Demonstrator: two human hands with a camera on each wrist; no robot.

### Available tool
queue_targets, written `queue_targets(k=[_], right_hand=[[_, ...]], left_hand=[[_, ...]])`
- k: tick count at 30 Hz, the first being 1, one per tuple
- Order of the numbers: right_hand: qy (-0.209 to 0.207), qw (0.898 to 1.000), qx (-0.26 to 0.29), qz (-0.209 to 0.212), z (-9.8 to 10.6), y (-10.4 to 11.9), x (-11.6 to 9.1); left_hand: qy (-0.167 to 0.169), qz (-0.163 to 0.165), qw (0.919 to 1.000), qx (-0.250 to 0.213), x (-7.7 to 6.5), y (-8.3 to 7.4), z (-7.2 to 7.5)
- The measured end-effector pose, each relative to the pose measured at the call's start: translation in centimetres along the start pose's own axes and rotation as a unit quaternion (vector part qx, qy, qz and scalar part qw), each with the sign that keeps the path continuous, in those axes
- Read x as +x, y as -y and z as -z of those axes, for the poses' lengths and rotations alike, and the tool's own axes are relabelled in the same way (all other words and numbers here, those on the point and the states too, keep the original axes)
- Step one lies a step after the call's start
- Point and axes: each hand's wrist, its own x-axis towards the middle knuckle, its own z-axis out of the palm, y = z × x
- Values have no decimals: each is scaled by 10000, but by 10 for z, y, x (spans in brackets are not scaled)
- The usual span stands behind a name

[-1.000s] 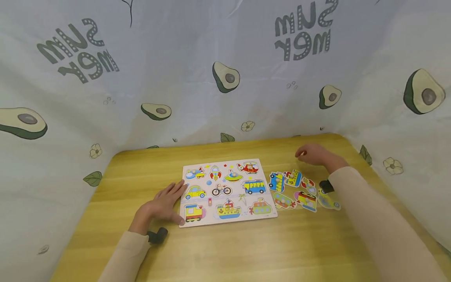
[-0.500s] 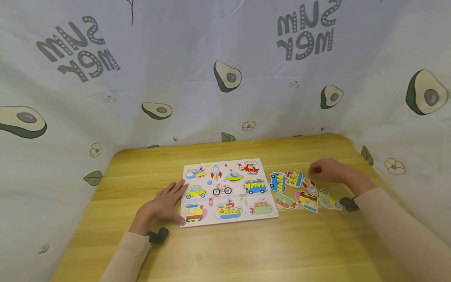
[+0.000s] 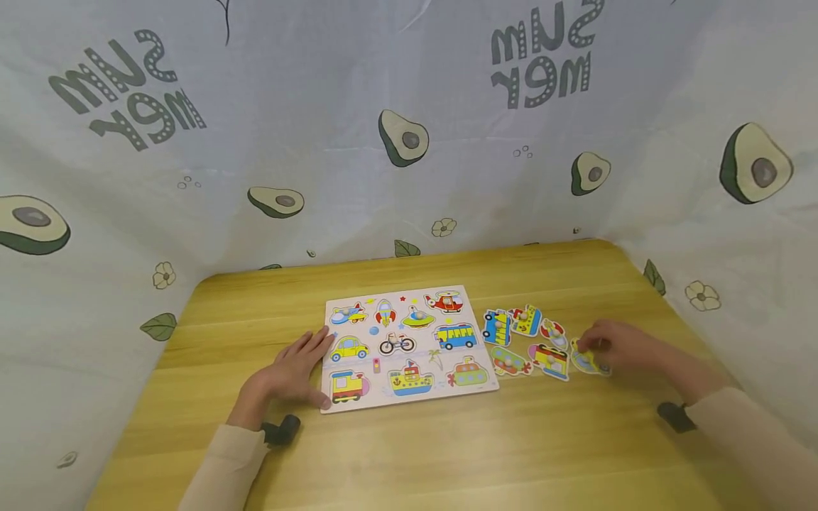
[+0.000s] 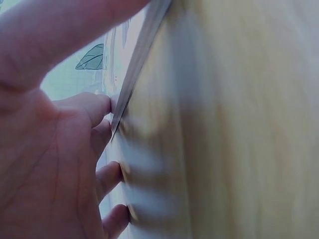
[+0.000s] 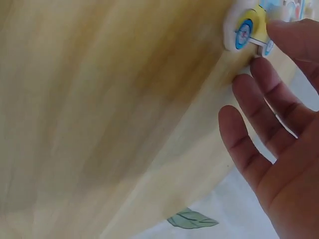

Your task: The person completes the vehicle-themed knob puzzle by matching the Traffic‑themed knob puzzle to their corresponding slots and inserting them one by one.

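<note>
On the table lies a light puzzle board [image 3: 377, 362] printed with vehicles. My left hand [image 3: 290, 372] rests along its left edge, fingers spread, thumb at the near corner. In the left wrist view, the fingers [image 4: 104, 102] touch the board's edge [image 4: 137, 64]. Right of the board, my right hand [image 3: 616, 348] pinches a yellow car puzzle piece [image 3: 584, 360] from above, where it lies on the table. The right wrist view shows the thumb against the car piece [image 5: 259, 22], at its knob; the index finger is hidden, and the other fingers are loosely extended.
Beside the board lie loose knobbed pieces: a bus [image 3: 497, 328], a ship [image 3: 526, 321], a rocket [image 3: 554, 333], a submarine [image 3: 509, 362] and a train [image 3: 551, 360]. A white curtain [image 3: 332, 142] with avocado prints borders the wooden table [image 3: 409, 461].
My right hand has come from the table's far right side toward me and down onto the car puzzle piece. The left hand has stayed at the board's edge.
</note>
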Motion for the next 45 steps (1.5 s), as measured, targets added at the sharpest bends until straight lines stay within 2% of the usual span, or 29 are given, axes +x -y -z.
queue_targets(k=[4,8,11,19,28,31,34,37,42,45], right_hand=[[-126,9998,1,-139,-5,1,-3],[-229,9996,12,165,-8,4,-1],[-214,9995,52,231,-9,5,-1],[-87,9999,-89,-54,-5,6,-4],[-238,9990,-302,-221,-5,9,-5],[-361,9983,-433,-146,-6,9,-3],[-423,9974,-565,112,-7,7,-1],[-439,9971,-617,91,-7,3,-1],[-330,9984,-371,-262,-6,-1,-3],[-292,9992,-224,-132,-6,1,-2]], left_hand=[[42,7,10000,4,0,0,2],[25,20,10000,-11,0,0,3],[30,30,10000,-29,-1,0,3],[9,-29,10000,-58,0,-1,1],[-22,-83,9999,-77,0,0,1],[-35,-57,10000,-71,-1,1,0],[-14,-16,10000,-69,-2,2,-1],[-8,-3,10000,-66,-2,1,-2],[-22,-68,9999,-130,-1,-2,-1],[4,-21,9999,-131,-2,-1,1]])
